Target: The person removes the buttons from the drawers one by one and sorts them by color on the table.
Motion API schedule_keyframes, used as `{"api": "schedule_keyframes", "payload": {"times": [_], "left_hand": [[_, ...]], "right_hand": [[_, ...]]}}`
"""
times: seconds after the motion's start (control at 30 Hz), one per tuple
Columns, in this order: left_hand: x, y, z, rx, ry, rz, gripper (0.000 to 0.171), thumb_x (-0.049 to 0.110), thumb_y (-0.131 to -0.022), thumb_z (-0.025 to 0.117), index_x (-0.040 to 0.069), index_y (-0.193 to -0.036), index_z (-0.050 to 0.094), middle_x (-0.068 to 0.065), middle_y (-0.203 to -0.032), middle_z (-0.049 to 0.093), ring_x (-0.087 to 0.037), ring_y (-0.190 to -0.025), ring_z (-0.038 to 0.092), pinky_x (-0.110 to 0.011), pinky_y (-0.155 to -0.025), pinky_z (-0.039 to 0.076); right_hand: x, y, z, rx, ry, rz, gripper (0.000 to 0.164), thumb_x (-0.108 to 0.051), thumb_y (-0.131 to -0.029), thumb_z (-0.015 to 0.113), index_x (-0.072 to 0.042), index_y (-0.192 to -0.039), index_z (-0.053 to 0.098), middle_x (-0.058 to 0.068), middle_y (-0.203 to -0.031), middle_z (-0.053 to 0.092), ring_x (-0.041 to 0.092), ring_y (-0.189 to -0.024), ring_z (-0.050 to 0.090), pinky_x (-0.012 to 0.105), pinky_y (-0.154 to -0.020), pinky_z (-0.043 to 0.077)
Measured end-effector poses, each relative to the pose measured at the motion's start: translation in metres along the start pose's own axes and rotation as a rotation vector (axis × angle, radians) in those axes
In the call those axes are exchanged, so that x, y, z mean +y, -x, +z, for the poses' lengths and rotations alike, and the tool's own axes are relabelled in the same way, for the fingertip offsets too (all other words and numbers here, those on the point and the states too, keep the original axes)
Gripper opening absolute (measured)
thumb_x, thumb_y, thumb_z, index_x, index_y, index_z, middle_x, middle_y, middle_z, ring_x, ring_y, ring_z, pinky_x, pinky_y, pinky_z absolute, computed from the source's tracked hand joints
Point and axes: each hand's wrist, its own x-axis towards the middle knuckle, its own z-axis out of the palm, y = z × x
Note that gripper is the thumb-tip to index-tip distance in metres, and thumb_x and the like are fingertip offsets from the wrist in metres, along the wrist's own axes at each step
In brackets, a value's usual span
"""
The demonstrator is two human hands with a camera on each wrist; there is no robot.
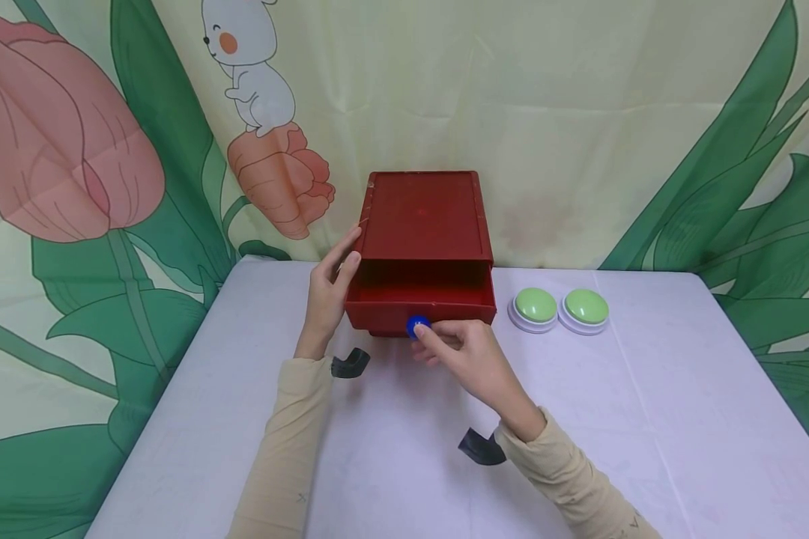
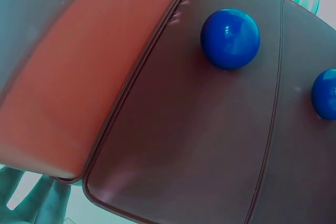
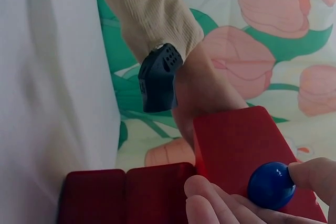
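A small red drawer cabinet [image 1: 421,217] stands at the back of the table, its top drawer [image 1: 384,314] pulled partly out. The visible part of the drawer's inside looks bare. With thumb and fingers, my right hand [image 1: 472,358] pinches the blue round knob [image 1: 414,325] on the drawer front; the right wrist view shows this knob [image 3: 269,186] too. My left hand [image 1: 326,296] rests against the cabinet's left side, fingers extended. Seen from the left wrist, one blue knob [image 2: 231,39] and part of another [image 2: 326,94] sit on neighbouring dark red drawer fronts.
Two green push buttons with white bases, one left [image 1: 535,305] and one right [image 1: 586,307], stand right of the cabinet. A white cloth covers the table [image 1: 404,464]. Behind it hangs a printed backdrop [image 1: 546,150] with flowers and a rabbit. Dark wrist cameras show at both sleeves.
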Motion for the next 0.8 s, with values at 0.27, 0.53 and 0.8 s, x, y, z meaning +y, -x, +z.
{"api": "schedule_keyframes", "payload": {"times": [0.27, 0.53, 0.8], "left_hand": [[-0.001, -0.001, 0.000, 0.001, -0.003, -0.004, 0.045, 0.010, -0.103, 0.050, 0.000, -0.146, 0.046, -0.012, -0.155, 0.043, -0.023, -0.144, 0.038, -0.045, -0.116, 0.035], [-0.001, -0.001, -0.001, -0.005, -0.009, -0.005, 0.045, 0.010, -0.103, 0.049, -0.001, -0.146, 0.046, -0.012, -0.155, 0.042, -0.023, -0.144, 0.037, -0.046, -0.117, 0.035], [-0.019, -0.005, -0.003, -0.002, -0.003, -0.003, 0.045, 0.012, -0.103, 0.050, 0.005, -0.148, 0.046, -0.008, -0.156, 0.042, -0.020, -0.145, 0.037, -0.045, -0.117, 0.035]], "right_hand": [[0.000, -0.005, -0.002, -0.001, -0.007, -0.004, 0.035, -0.033, -0.096, 0.066, 0.000, -0.106, 0.075, 0.010, -0.090, 0.077, 0.015, -0.076, 0.075, 0.032, -0.075, 0.061], [0.000, -0.011, -0.005, -0.001, -0.037, -0.004, 0.039, -0.032, -0.097, 0.065, 0.004, -0.109, 0.073, 0.016, -0.093, 0.076, 0.018, -0.076, 0.075, 0.034, -0.075, 0.061], [0.000, -0.016, -0.007, 0.004, -0.022, -0.003, 0.038, -0.033, -0.097, 0.065, 0.003, -0.108, 0.073, 0.012, -0.090, 0.077, 0.017, -0.074, 0.075, 0.031, -0.077, 0.061]]}}
